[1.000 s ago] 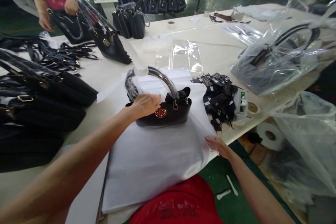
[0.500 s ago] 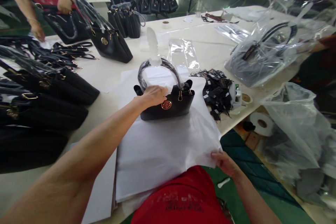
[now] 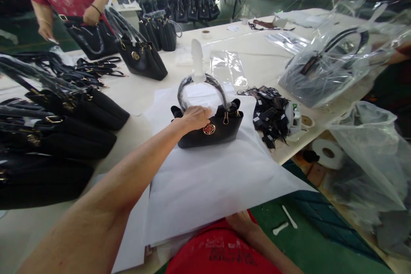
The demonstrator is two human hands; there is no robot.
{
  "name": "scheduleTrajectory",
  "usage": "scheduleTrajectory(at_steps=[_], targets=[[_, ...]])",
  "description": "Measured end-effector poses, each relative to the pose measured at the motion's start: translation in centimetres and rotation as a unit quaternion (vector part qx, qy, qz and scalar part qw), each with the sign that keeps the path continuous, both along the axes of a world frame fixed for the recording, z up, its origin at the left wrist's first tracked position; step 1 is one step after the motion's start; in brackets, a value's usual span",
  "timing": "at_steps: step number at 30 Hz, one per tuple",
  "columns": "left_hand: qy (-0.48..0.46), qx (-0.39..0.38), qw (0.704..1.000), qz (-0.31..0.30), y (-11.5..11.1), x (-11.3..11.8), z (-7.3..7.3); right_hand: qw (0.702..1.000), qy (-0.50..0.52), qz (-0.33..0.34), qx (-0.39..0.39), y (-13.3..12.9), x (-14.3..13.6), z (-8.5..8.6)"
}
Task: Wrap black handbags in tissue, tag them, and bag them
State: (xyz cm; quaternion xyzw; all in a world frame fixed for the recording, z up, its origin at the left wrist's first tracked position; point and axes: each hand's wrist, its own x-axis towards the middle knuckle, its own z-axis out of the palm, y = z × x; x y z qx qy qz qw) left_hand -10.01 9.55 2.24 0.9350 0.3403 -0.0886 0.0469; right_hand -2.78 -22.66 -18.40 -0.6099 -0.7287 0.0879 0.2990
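Head view, and the left hand (image 3: 197,117) is right in the middle of it, fingers drawn together on the upper front edge of a black handbag (image 3: 221,135), just beside its round red-and-gold emblem (image 3: 209,129). That bag stands upright on white sheets of paper (image 3: 205,184), its plastic-wrapped handle (image 3: 220,85) arching up behind the hand. Down low, the right hand (image 3: 240,221) is at the near edge of the paper, close to the red shirt (image 3: 221,250); its fingers are blurred and partly hidden, so I can't tell whether they grip anything. One paper corner juts out past the table edge on the right. A heap of black tags (image 3: 271,113) sits just right of the bag, more black handbags (image 3: 70,132) crowd the left, and across the table a co-worker's hand (image 3: 91,16) is on another black bag (image 3: 93,43).
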Motion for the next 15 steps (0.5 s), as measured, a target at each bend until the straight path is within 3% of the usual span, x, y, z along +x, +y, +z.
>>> scheduleTrajectory(at_steps=[4, 8, 11, 15], targets=[[-0.003, -0.006, 1.0, -0.007, 0.0, 0.0, 0.0, 0.987, -0.094, 0.017, 0.13, 0.1, 0.0, 5.0], [-0.01, -0.009, 1.0, -0.015, 0.3, 0.0, -0.3, 0.967, -0.173, 0.087, 0.164, 2.0, 0.1, 9.9], [-0.016, -0.01, 1.0, -0.017, 0.5, 0.0, -0.5, 0.959, -0.231, 0.055, 0.155, 4.9, -0.1, 10.9], [-0.028, -0.012, 0.999, -0.014, 0.5, 0.0, -0.2, 0.971, -0.171, 0.065, 0.154, 8.0, 0.2, 11.1]])
